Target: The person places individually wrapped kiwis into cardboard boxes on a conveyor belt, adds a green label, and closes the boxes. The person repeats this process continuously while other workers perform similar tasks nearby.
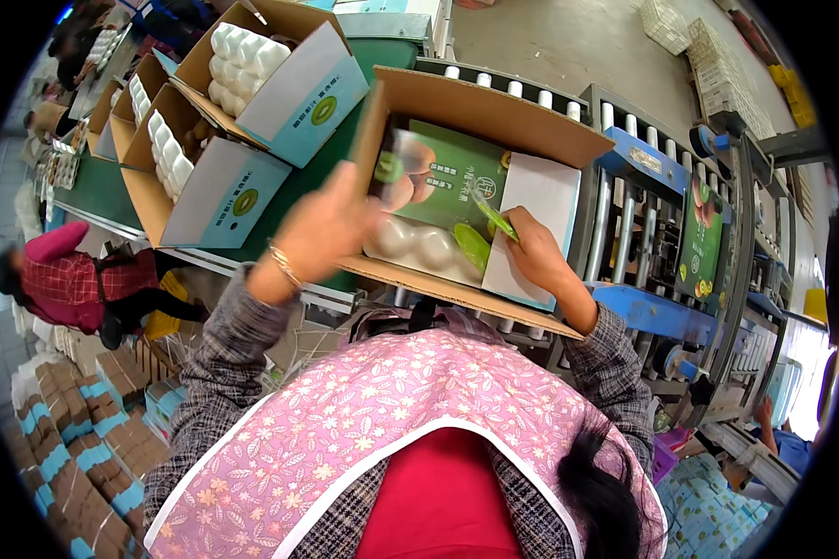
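Observation:
An open cardboard carton (493, 98) lies before me on the roller conveyor. Inside it is a green printed sheet (461, 164) with fruit pictures and writing, partly over a white moulded tray (419, 244). My right hand (535, 244), above the carton's white side flap (535, 209), pinches a slim green plastic piece (496, 219), apparently in clear wrap. A second, leaf-shaped green piece (471, 246) rests beside the tray's bumps. Blurred, my left hand (328, 237) is at the carton's left side; whether it touches the flap or holds anything cannot be made out.
Several open cartons (220, 185) with white trays stand on the green belt (321, 171) to the left. Right of my carton, rollers lead to a blue-railed machine frame (661, 307). A person (91, 279) is at far left, near stacked flat cartons (91, 447).

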The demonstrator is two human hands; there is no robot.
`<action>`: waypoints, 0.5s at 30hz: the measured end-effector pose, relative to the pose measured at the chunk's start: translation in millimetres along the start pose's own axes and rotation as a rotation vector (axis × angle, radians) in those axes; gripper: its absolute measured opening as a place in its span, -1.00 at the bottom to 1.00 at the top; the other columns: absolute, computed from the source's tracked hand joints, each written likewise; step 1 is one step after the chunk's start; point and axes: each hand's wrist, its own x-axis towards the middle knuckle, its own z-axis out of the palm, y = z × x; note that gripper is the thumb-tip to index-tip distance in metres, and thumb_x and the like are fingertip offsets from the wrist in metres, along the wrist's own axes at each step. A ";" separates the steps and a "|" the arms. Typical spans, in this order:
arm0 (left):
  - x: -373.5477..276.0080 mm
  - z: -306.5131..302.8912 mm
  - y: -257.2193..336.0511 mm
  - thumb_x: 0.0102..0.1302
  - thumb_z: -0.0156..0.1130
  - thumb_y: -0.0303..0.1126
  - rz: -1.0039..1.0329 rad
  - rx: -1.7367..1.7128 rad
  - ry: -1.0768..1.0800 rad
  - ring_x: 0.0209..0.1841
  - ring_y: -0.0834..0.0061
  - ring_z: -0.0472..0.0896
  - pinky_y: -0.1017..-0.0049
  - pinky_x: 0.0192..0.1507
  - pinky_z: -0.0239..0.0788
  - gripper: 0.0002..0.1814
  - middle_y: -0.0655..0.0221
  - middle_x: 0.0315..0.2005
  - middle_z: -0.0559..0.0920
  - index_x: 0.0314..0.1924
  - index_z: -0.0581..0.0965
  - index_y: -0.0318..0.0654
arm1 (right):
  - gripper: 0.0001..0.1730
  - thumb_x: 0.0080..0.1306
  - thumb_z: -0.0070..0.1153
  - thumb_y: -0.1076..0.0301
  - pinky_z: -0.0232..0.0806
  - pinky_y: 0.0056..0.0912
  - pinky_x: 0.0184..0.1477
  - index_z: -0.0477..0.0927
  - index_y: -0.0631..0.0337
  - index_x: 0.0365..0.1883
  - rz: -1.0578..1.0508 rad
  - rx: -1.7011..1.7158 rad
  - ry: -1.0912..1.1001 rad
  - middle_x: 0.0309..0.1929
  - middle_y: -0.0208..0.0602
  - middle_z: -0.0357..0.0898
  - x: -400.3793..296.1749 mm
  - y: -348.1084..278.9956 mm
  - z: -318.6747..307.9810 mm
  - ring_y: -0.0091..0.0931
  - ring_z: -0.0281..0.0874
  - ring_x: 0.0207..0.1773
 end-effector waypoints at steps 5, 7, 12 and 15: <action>14.5 35.5 17.9 -0.20 0.22 0.27 0.274 0.457 -0.619 0.14 -0.01 0.21 0.31 0.10 0.16 0.11 -0.24 0.13 0.10 0.10 0.13 -0.58 | -0.85 0.17 -0.09 0.50 0.22 -0.32 -0.31 0.33 0.30 -0.27 0.016 0.045 -0.040 -0.39 -0.06 0.36 2.2 0.3 -4.8 -0.20 0.38 -0.31; 53.9 43.2 4.9 -0.16 0.21 0.21 0.109 0.298 -0.865 -0.09 0.03 0.43 0.30 -0.12 0.32 -0.16 -0.10 -0.04 0.35 -0.09 0.36 -0.43 | -0.84 0.25 -0.16 0.50 0.26 -0.55 -0.30 0.39 0.33 -0.21 0.335 0.666 -0.233 -0.41 -0.23 0.38 6.8 17.8 -13.6 -0.55 0.37 -0.38; 86.0 80.5 -41.2 -0.10 0.17 0.18 0.401 0.449 -0.080 -0.15 0.16 0.39 0.31 -0.08 0.21 -0.33 0.13 -0.21 0.44 -0.26 0.42 -0.34 | -0.64 0.16 -0.18 0.52 0.22 -0.25 -0.05 0.40 0.24 -0.04 -0.143 -0.357 0.377 -0.10 -0.19 0.42 52.2 -15.5 -88.5 -0.27 0.39 -0.12; 77.7 96.1 -48.9 -0.06 0.15 0.19 0.336 0.427 0.284 0.00 0.13 0.28 0.22 0.08 0.04 -0.24 0.10 -0.09 0.35 -0.08 0.32 -0.37 | -0.55 0.05 -0.19 0.60 0.12 -0.11 0.05 0.40 0.25 -0.03 -0.077 -0.714 0.535 -0.02 -0.10 0.39 75.4 -32.5 -74.7 -0.22 0.32 0.05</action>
